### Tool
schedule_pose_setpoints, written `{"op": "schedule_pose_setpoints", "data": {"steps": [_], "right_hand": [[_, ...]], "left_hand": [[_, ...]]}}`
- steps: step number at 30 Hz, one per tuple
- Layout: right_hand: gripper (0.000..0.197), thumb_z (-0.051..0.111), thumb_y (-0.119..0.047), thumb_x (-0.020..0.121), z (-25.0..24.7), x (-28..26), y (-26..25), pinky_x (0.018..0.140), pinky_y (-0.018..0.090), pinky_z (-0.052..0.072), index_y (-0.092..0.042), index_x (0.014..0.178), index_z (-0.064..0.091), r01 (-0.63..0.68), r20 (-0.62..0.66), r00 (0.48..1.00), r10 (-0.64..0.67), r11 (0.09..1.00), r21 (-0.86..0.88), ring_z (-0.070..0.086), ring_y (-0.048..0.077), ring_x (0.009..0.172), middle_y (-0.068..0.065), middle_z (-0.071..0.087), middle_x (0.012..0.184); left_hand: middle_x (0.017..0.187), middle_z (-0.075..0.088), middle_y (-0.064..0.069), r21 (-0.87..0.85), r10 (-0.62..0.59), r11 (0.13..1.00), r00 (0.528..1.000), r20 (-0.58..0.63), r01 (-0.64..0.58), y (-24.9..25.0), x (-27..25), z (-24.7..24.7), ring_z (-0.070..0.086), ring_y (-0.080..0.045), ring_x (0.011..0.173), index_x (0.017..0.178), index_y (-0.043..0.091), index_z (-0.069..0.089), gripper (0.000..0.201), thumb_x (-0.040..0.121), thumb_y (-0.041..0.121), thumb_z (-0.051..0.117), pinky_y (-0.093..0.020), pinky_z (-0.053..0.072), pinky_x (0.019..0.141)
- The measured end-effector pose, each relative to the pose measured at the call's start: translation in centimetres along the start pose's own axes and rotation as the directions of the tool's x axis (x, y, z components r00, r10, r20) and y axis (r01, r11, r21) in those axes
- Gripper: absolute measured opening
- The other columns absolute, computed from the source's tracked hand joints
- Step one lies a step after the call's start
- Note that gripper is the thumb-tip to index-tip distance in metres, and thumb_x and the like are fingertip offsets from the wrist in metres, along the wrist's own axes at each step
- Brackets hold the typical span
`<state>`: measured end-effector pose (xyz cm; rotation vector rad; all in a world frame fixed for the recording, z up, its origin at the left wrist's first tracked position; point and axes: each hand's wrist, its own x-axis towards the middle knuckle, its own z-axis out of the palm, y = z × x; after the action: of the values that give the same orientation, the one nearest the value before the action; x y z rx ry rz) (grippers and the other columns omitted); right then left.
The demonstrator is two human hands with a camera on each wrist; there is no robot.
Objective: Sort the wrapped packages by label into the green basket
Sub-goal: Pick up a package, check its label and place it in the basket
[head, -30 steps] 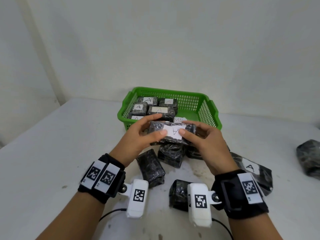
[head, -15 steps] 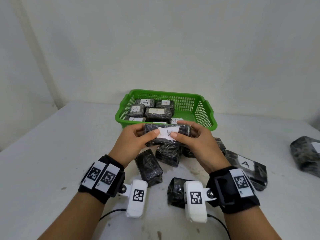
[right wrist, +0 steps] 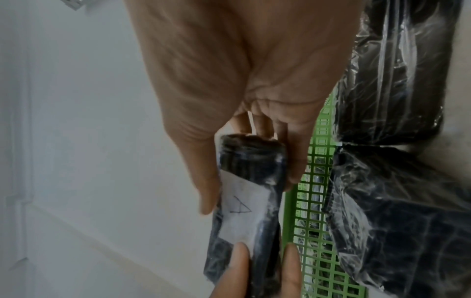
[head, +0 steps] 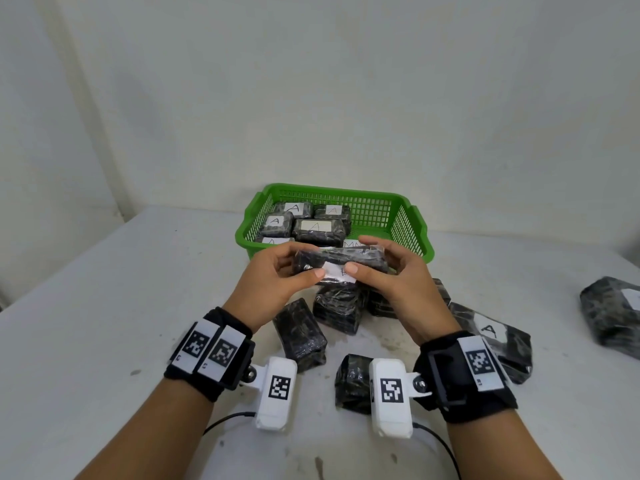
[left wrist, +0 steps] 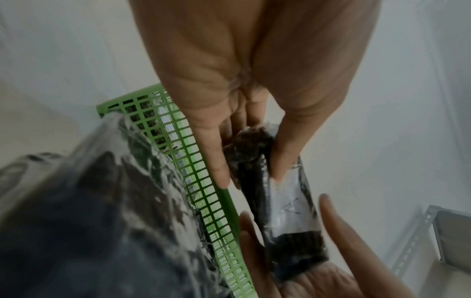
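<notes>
A black wrapped package (head: 341, 263) with a white label marked A is held in the air just in front of the green basket (head: 414, 223). My left hand (head: 277, 275) pinches its left end and my right hand (head: 391, 268) pinches its right end, thumbs on the label. The left wrist view shows the package (left wrist: 285, 203) between thumb and fingers beside the basket wall (left wrist: 201, 181). In the right wrist view the label (right wrist: 242, 211) shows an A. Several A-labelled packages (head: 318, 228) lie in the basket's left half.
Loose black packages lie on the white table under my hands: one (head: 299, 332) at the left, one (head: 351, 381) near my right wrist, an A-labelled one (head: 495, 336) to the right. Another package (head: 611, 313) sits at the far right edge. The wall stands behind the basket.
Both hands have carried the package a little forward toward the basket and tilted it, so its label faces more toward me and looks narrower.
</notes>
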<state>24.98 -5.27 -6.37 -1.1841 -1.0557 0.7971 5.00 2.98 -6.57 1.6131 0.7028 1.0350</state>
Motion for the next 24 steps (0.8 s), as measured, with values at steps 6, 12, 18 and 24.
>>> {"op": "schedule_pose_setpoints", "data": {"steps": [6, 12, 18, 24], "right_hand": [[0.033, 0.079, -0.022, 0.088, -0.09, 0.06, -0.02, 0.084, 0.036, 0.065, -0.002, 0.115, 0.072, -0.156, 0.049, 0.987, 0.151, 0.979, 0.130, 0.076, 0.032, 0.106, 0.017, 0.077, 0.115], [0.035, 0.083, 0.000, 0.081, -0.44, 0.08, 0.10, 0.087, 0.036, 0.064, -0.004, 0.115, 0.074, -0.080, 0.000, 0.997, 0.080, 0.994, 0.069, 0.078, 0.027, 0.101, 0.011, 0.081, 0.107], [0.029, 0.086, -0.006, 0.078, -0.14, -0.09, 0.03, 0.075, 0.023, 0.061, -0.004, 0.106, 0.077, -0.037, 0.003, 0.999, 0.037, 0.998, 0.055, 0.079, 0.019, 0.089, 0.008, 0.082, 0.097], [0.042, 0.086, -0.002, 0.078, -0.29, -0.11, 0.05, 0.085, 0.029, 0.062, -0.007, 0.118, 0.073, -0.044, 0.030, 0.999, 0.042, 0.998, 0.049, 0.077, 0.021, 0.103, 0.009, 0.080, 0.111]], "left_hand": [[0.110, 0.077, -0.003, 0.026, 0.062, 0.998, 0.997, 0.044, -0.063, 0.13, -0.05, -0.22, 0.072, -0.016, 0.105, 0.111, 0.014, 0.071, 0.038, 0.078, -0.001, 0.080, -0.032, 0.055, 0.097], [0.118, 0.074, -0.007, -0.156, -0.134, 0.977, 0.989, 0.064, 0.142, 0.25, -0.04, 0.39, 0.071, -0.023, 0.111, 0.122, 0.011, 0.067, 0.045, 0.079, 0.023, 0.075, -0.040, 0.056, 0.098], [0.103, 0.078, -0.009, -0.061, -0.108, 0.992, 0.993, 0.046, 0.110, -0.11, 0.02, 0.03, 0.076, -0.026, 0.096, 0.113, 0.012, 0.073, 0.031, 0.083, 0.004, 0.077, -0.031, 0.060, 0.086], [0.107, 0.077, -0.015, -0.143, -0.157, 0.977, 0.987, 0.025, 0.159, -0.04, 0.12, 0.21, 0.074, -0.031, 0.101, 0.113, 0.003, 0.072, 0.027, 0.086, 0.005, 0.074, -0.047, 0.058, 0.092]]}}
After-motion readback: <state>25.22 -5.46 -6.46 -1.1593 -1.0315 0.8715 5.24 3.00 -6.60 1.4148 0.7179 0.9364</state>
